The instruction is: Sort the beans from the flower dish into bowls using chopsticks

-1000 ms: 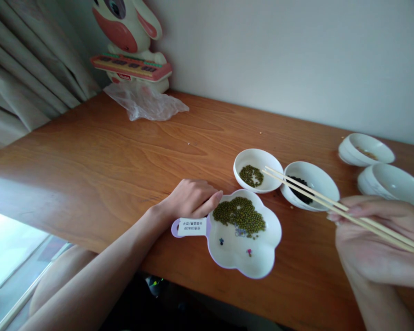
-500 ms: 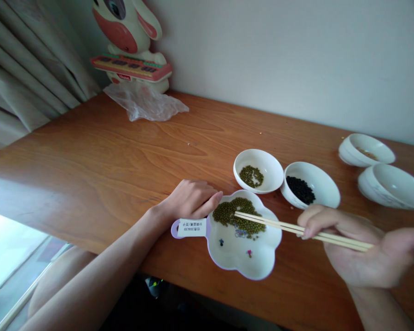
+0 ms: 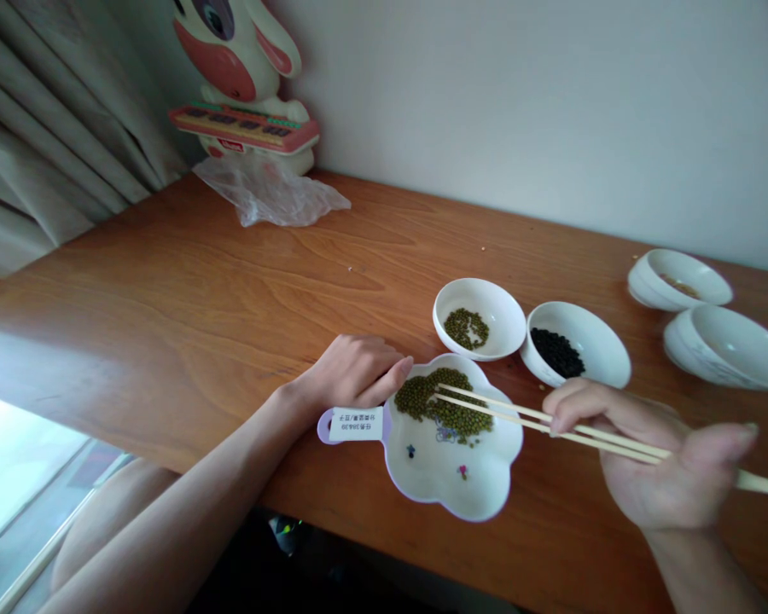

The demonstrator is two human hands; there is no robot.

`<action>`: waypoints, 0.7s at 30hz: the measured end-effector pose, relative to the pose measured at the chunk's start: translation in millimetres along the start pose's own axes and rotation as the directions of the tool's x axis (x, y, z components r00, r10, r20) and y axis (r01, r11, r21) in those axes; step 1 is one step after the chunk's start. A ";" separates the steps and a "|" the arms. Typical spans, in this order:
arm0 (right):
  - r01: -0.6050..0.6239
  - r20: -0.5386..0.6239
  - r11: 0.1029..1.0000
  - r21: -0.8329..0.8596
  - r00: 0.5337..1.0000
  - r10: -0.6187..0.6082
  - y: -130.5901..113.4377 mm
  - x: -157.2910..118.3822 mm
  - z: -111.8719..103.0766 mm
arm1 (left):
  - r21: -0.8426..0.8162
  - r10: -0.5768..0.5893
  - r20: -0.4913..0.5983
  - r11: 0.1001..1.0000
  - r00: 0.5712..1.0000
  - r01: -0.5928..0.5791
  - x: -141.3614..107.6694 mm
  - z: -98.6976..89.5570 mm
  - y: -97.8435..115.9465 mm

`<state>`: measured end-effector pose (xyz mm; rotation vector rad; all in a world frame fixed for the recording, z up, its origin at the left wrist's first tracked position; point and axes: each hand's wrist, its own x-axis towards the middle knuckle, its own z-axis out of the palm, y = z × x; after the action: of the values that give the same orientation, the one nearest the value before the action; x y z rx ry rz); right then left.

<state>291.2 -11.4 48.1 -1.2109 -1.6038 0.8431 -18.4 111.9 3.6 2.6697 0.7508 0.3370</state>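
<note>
A white flower-shaped dish [image 3: 426, 477] with a lilac rim and a labelled handle holds a heap of mung beans [image 3: 457, 415]. My left hand [image 3: 357, 371] is closed at the dish's left rim, thumb along the edge, its other fingers partly hidden. My right hand [image 3: 646, 452] grips a pair of wooden chopsticks [image 3: 531, 416]. Their tips are slightly apart, over the beans; whether a bean sits between them I cannot tell. Just behind the dish stands a white bowl [image 3: 503, 320] with some mung beans. Beside it, another white bowl [image 3: 602, 345] contains black beans.
Two more white bowls stand at the right: the farther bowl [image 3: 710, 269] has a few pale bits, the nearer bowl [image 3: 736, 341] shows none. A toy keyboard figure [image 3: 249, 128] and a crumpled plastic bag [image 3: 282, 200] lie at the back left of the wooden table [image 3: 230, 281].
The chopsticks' tips have parted, and their rear ends have shifted left and into view. My right thumb has moved slightly left. My left hand and the dish have stayed put.
</note>
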 end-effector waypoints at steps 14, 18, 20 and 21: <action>-0.018 -0.029 1.000 -0.005 0.999 0.018 3.4 -2.1 -6.6 | -0.011 0.006 -0.015 1.000 1.000 -0.006 -0.4 1.5 -1.1; -0.011 -0.005 1.000 0.010 1.000 0.011 3.6 -1.4 -2.2 | -0.010 0.006 -0.011 1.000 1.000 -0.006 -0.2 0.7 -0.2; -0.013 0.002 1.000 0.025 1.000 0.013 4.1 -1.1 -0.2 | -0.003 0.009 -0.007 1.000 1.000 -0.009 0.0 0.4 0.0; -0.013 0.002 0.999 0.033 1.000 0.013 4.4 -1.1 0.4 | -0.001 0.010 -0.007 1.000 1.000 -0.010 0.0 0.3 -0.1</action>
<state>292.4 -11.1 43.7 -1.1987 -1.5789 0.8760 -18.3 111.9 3.3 2.6737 0.7394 0.3492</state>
